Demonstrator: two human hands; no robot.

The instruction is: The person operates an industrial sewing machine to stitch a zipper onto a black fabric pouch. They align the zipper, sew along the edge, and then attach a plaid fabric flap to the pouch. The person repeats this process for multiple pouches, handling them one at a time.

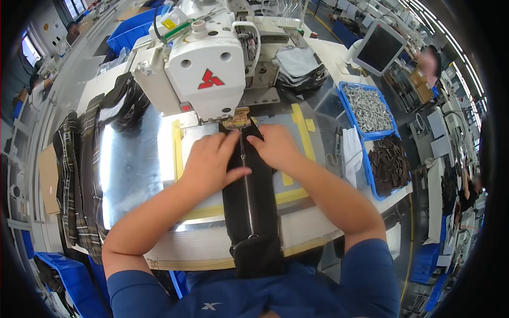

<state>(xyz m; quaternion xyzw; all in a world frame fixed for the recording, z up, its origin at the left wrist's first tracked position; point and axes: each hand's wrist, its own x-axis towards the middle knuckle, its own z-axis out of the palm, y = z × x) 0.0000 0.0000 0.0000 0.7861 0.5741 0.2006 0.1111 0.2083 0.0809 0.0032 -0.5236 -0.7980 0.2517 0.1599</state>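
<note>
A long black fabric piece (236, 204) with a metal zipper (249, 201) along its middle runs from under the sewing machine head down over the table's near edge. My left hand (208, 159) rests on its left side, fingers stretched forward and thumb apart. On the other side, my right hand (277, 147) is closed on the fabric's right edge near the needle area, thumb on top, its other fingers partly hidden. Above both hands stands the white sewing machine (204, 74), its brass-coloured clamp (237, 120) directly over the fabric's far end.
Dark plaid fabric pieces (79, 175) hang along the left side of the table. On the right, one blue bin holds metal parts (368, 108), another brown scraps (389, 163). A white cloth (352, 153) lies beside them. Stacked fabric (301, 69) and a monitor (380, 46) stand farther back.
</note>
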